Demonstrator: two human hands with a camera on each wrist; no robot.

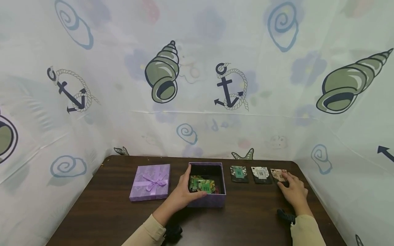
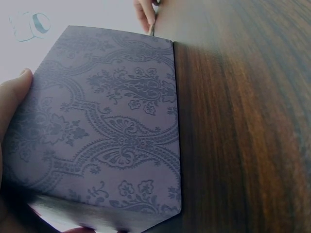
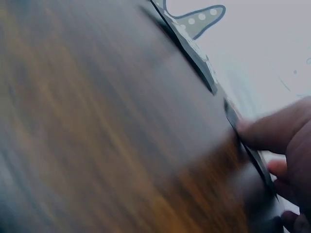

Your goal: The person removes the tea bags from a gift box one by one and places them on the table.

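A purple patterned gift box [image 1: 207, 201] stands uncovered on the table, with several green floral cards [image 1: 205, 186] inside. My left hand [image 1: 181, 195] holds its left near corner, thumb along the near rim and fingers along the left side. In the left wrist view, the box's patterned wall [image 2: 112, 126] fills much of the frame. At the right, my right hand [image 1: 294, 192] pinches a pinkish floral card [image 1: 276, 173] by its edges, low on the table. Left of it lie a white floral card [image 1: 261, 175] and a green floral card [image 1: 239, 173], in a row.
The purple box lid [image 1: 150, 182] with a ribbon bow lies left of the box. The dark wood table [image 1: 240, 218] ends at a patterned cloth backdrop [image 1: 197, 136] behind and at both sides. Dark straps sit on both wrists.
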